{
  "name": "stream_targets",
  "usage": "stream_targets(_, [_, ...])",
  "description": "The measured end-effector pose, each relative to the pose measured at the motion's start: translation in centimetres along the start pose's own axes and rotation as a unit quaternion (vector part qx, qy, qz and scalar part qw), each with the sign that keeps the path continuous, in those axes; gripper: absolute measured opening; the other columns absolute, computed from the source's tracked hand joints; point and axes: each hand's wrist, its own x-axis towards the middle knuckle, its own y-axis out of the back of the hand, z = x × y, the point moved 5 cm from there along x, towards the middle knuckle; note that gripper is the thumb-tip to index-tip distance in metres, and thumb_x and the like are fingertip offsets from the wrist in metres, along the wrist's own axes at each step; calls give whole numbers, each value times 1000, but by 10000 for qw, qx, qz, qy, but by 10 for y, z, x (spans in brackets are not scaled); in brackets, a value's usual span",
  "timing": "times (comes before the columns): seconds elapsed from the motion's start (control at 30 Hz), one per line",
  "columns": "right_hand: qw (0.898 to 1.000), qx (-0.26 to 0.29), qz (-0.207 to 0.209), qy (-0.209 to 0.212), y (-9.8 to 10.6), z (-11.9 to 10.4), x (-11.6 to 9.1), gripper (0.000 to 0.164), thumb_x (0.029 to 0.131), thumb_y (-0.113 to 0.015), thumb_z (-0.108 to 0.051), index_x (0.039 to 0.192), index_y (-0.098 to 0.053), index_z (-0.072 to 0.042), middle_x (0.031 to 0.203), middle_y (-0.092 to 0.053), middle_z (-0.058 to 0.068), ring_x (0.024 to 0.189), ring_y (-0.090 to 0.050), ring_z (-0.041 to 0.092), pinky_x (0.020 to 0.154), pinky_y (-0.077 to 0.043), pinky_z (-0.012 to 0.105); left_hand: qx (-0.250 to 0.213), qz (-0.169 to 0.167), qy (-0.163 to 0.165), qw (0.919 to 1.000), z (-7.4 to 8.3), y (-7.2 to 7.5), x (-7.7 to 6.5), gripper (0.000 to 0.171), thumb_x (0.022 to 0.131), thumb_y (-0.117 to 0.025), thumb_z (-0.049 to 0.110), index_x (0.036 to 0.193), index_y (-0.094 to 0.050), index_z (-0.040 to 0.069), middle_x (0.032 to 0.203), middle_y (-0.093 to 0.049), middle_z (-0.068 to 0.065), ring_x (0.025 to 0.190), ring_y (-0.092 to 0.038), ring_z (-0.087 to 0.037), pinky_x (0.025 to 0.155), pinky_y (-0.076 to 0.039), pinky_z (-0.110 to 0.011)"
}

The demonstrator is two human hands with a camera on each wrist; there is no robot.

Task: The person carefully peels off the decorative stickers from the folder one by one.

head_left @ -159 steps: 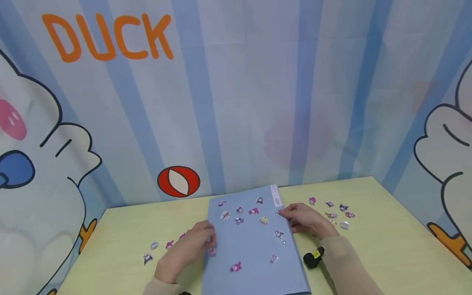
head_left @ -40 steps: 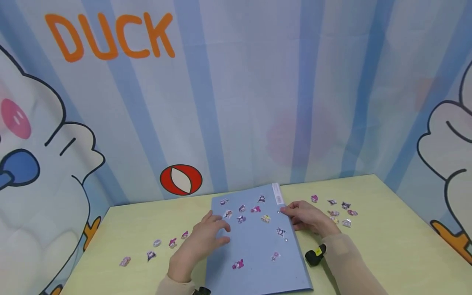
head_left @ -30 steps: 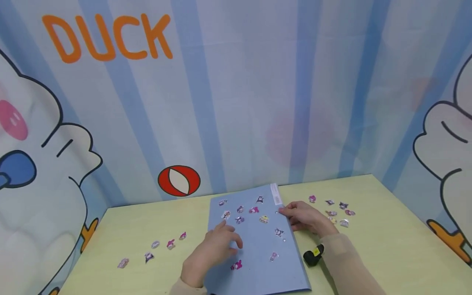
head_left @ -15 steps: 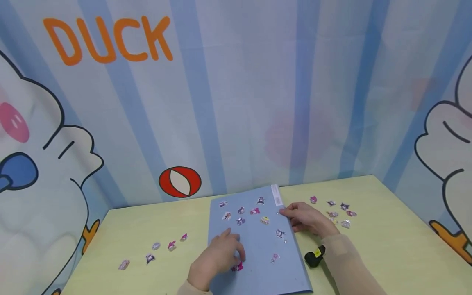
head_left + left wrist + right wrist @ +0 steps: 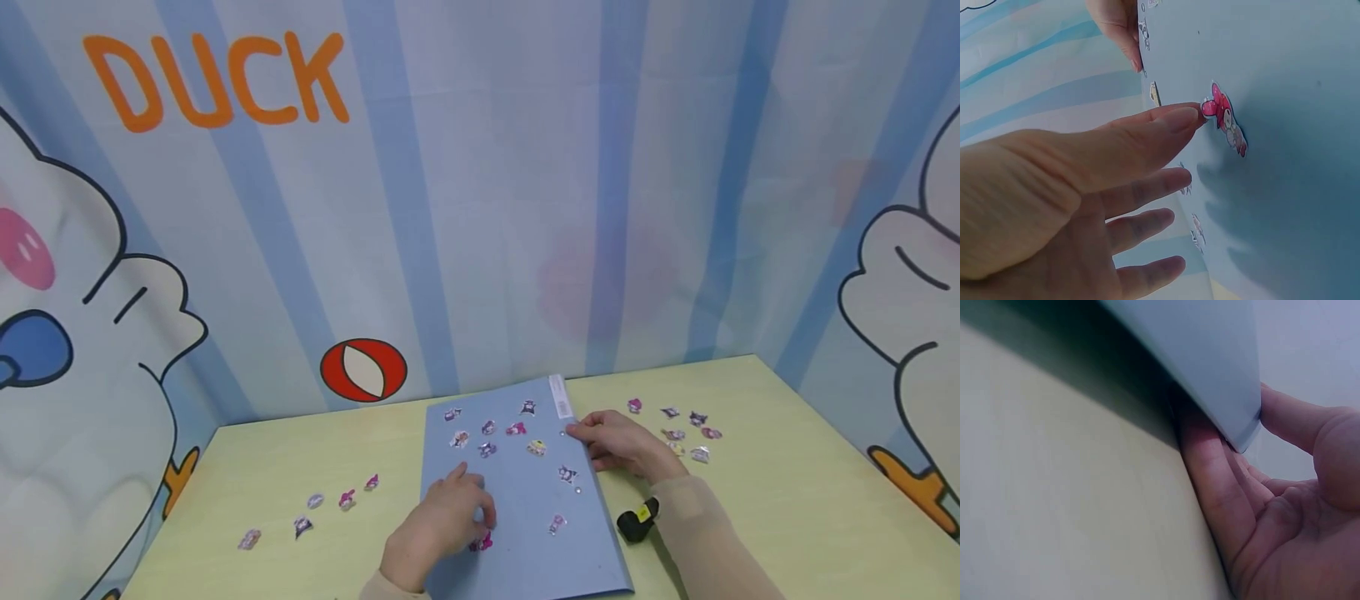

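Observation:
A blue folder (image 5: 525,517) dotted with several small cartoon character stickers lies raised off the table along its right side. My left hand (image 5: 446,521) is over its lower left part. In the left wrist view, thumb and index finger of the left hand (image 5: 1104,162) pinch the ear end of a pink character sticker (image 5: 1225,119), which lies against the folder; the other fingers are spread. My right hand (image 5: 626,446) grips the folder's right edge, thumb on top and fingers beneath, as the right wrist view shows. A white barcode label (image 5: 560,397) marks the folder's top right corner.
Several loose stickers lie on the pale yellow table (image 5: 787,500): a cluster right of the folder with a dark star-shaped sticker (image 5: 698,418), and a row to its left ending at a pinkish sticker (image 5: 250,539). A printed curtain (image 5: 510,208) hangs behind the table.
A sticker earlier at the left hand by the folder's left edge now lies on the table at far left. My left hand has moved right and down onto the pink sticker. The right hand stays put.

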Motion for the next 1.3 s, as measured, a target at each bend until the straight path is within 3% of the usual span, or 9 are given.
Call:
stream_targets(0.4, [10000,-22,-19,33,0,0,0,37,94,-65,-35,108,-58,-1,93,-67,13,73,-62,21,59,-52,27,67,-38,17,10000,2,-2,2,20,82,-78,11,71,-64,22,102,-61,-2,137,-35,-40,103,-35,-61])
stream_targets(1.0, [10000,-1,-11,-2,1,-1,2,36,94,-65,-35,107,-58,-2,92,-67,14,73,-62,21,58,-51,25,235,105,-107,9996,4,-2,1,25,80,-78,8,66,-61,20,109,-61,-6,137,-35,-41,104,-33,-62])
stream_targets(1.3, [10000,-22,-81,17,1,2,2,38,94,-66,-35,109,-57,-1,93,-67,14,74,-63,21,58,-51,25,-20,5,-33,10000,0,2,-2,27,81,-78,9,65,-59,20,101,-59,-1,137,-34,-39,106,-32,-60])
